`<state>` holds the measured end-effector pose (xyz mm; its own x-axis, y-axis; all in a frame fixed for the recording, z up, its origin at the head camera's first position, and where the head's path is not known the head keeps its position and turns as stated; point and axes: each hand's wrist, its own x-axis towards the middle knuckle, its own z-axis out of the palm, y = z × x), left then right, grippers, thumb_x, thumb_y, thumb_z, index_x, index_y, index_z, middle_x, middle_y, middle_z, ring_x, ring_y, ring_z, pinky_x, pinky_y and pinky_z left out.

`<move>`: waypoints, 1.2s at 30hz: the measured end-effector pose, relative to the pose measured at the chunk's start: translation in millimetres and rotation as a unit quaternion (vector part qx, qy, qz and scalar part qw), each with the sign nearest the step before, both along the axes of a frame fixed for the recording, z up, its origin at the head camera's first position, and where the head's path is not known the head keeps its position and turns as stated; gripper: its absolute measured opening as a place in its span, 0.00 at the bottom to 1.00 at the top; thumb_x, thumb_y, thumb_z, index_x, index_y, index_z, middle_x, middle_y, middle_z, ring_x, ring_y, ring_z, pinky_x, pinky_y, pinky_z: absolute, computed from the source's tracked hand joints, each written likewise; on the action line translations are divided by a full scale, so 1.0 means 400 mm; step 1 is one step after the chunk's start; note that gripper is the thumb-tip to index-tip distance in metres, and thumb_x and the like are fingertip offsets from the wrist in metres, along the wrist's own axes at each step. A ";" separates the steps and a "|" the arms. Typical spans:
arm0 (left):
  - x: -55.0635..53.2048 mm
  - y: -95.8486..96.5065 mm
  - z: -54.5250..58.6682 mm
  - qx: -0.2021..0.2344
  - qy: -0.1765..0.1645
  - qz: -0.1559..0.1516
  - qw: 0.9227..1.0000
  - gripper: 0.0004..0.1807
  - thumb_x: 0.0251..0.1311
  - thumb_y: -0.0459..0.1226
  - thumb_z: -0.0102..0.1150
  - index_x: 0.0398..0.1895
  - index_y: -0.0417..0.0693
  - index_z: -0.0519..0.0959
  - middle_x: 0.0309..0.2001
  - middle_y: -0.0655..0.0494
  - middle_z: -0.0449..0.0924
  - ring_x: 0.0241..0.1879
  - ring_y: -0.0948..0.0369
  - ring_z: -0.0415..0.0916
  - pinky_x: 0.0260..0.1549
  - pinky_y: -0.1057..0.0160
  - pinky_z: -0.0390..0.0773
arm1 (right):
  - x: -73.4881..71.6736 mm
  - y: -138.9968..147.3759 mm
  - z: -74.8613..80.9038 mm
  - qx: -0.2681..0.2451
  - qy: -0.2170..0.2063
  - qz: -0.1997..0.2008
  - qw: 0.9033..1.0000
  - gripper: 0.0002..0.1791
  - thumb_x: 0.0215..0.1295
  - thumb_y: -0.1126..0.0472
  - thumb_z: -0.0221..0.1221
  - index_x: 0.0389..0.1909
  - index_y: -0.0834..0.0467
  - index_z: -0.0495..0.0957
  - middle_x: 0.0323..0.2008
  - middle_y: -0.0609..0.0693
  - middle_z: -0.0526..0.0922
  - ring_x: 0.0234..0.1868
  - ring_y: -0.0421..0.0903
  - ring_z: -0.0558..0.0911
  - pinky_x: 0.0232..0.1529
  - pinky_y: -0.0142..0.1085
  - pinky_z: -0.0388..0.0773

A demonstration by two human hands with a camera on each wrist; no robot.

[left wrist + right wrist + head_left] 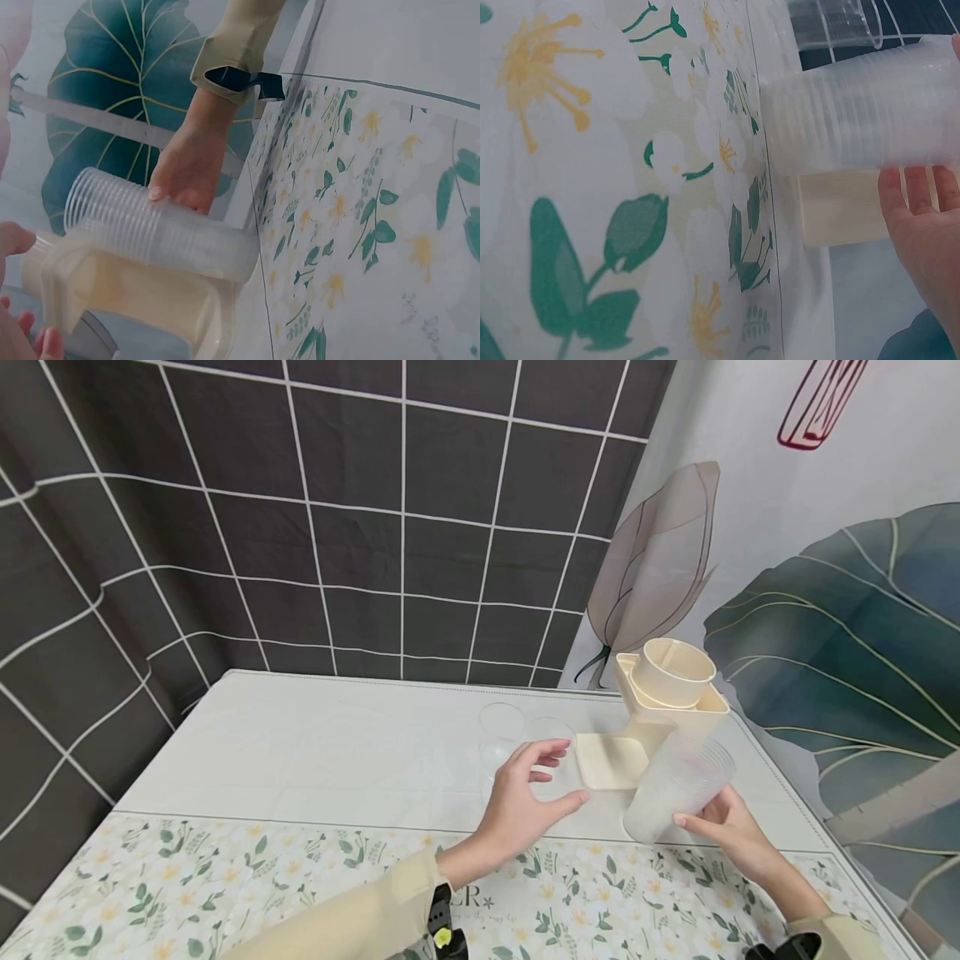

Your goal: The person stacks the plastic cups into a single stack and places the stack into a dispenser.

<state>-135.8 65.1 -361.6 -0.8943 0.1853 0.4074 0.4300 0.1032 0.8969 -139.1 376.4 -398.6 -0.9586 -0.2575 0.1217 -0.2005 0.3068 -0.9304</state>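
Note:
My right hand [726,828] grips a stack of clear plastic cups [678,789], with the thumb on the near side and fingers behind. The stack tilts slightly, its lower end by the white tabletop. In the right wrist view, fingertips [919,187] press against the side of the stack [855,112]. My left hand [525,793] is held to the left of the stack, thumb and fingers apart, with nothing between them. Behind the stack stands a cream cup dispenser [667,710] with a round top and a flat base plate; the stack hides part of its column.
Several clear cups [501,722] stand on the table beyond my left hand, partly hidden by it. A floral mat [300,877] covers the near part of the white table [300,743]. A dark gridded curtain [360,543] hangs behind; a leaf-patterned one [847,635] is at the right.

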 end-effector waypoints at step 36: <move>-0.039 -0.104 -0.092 -0.017 -0.123 0.131 0.984 0.51 0.38 0.43 0.78 0.66 0.40 0.60 0.63 0.44 0.67 0.60 0.48 0.66 0.61 0.48 0.68 | -0.003 0.003 0.001 -0.006 0.003 0.012 1.000 0.39 0.63 0.74 0.55 0.70 0.47 0.53 0.57 0.27 0.69 0.55 0.20 0.72 0.48 0.19 0.75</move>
<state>-151.5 23.5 -398.4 -0.9837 -0.0557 0.1707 0.1553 0.2136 0.9645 -140.2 377.6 -398.3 -0.9515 -0.2785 0.1304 -0.2130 0.2910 -0.9327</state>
